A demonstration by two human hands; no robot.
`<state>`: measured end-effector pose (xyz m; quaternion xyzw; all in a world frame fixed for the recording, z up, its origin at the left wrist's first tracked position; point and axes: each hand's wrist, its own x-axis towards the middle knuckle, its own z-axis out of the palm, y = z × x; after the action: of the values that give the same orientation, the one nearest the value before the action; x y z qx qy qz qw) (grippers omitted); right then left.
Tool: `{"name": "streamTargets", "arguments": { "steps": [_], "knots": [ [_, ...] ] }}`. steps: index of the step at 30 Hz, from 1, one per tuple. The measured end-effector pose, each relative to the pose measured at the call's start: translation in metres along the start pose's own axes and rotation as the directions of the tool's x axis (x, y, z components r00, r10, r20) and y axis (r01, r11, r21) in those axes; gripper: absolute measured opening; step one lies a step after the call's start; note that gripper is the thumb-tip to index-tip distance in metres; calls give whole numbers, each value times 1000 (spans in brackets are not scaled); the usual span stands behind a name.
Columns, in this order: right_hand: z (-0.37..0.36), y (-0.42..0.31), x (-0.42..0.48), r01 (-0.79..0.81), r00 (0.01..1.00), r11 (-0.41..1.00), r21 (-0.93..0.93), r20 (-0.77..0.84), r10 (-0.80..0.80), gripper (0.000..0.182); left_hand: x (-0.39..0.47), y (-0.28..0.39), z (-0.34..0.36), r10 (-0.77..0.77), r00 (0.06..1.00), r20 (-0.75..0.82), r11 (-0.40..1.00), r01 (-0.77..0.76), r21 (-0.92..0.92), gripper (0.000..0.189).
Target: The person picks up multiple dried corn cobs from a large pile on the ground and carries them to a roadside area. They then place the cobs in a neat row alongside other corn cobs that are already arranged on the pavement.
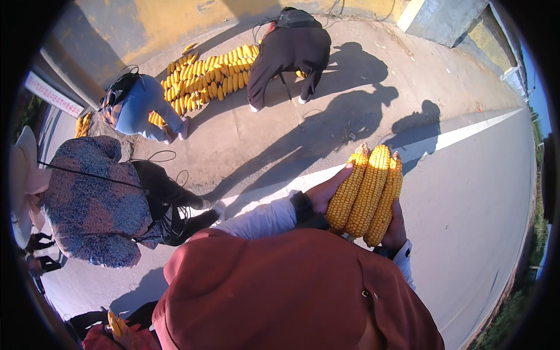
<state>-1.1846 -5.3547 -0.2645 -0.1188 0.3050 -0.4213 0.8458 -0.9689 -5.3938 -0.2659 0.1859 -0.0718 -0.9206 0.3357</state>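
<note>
Three yellow corn cobs [368, 190], husked and side by side, are held in front of my chest between both hands. My left hand [326, 188] grips the left cob's outer side, its thumb near the top. Around the right cob's lower outer side curls my right hand [395, 227], partly hidden behind it. Sunlight falls on the cob tips; their lower parts are in shade. Dark cuffs show at both wrists, with pale sleeves further up. Ahead on the ground lies a broad layer of corn cobs [210, 76] in rows.
One person in dark trousers [291, 48] and another in blue [140, 105] bend over the rows. A person in a patterned jacket [96, 197] stands left. At lower left a hand holds corn [116, 324]. A white line [468, 131] crosses the pavement; a yellow-grey wall [162, 26] stands behind.
</note>
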Motion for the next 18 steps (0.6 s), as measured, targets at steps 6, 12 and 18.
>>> {"name": "streamTargets", "arguments": {
  "steps": [6,12,18],
  "knots": [
    [-3,-1,5,14,1000,1000,22,-4,-14,62,3,4,3,14,995,103,999,-9,-52,59],
    [-4,-17,45,-73,997,997,-36,25,74,59,9,23,-8,134,991,14,991,-134,6,60],
    [-10,-100,117,-201,960,971,-130,170,221,60,78,59,10,258,964,-68,948,-266,-176,66]
  ]
}}
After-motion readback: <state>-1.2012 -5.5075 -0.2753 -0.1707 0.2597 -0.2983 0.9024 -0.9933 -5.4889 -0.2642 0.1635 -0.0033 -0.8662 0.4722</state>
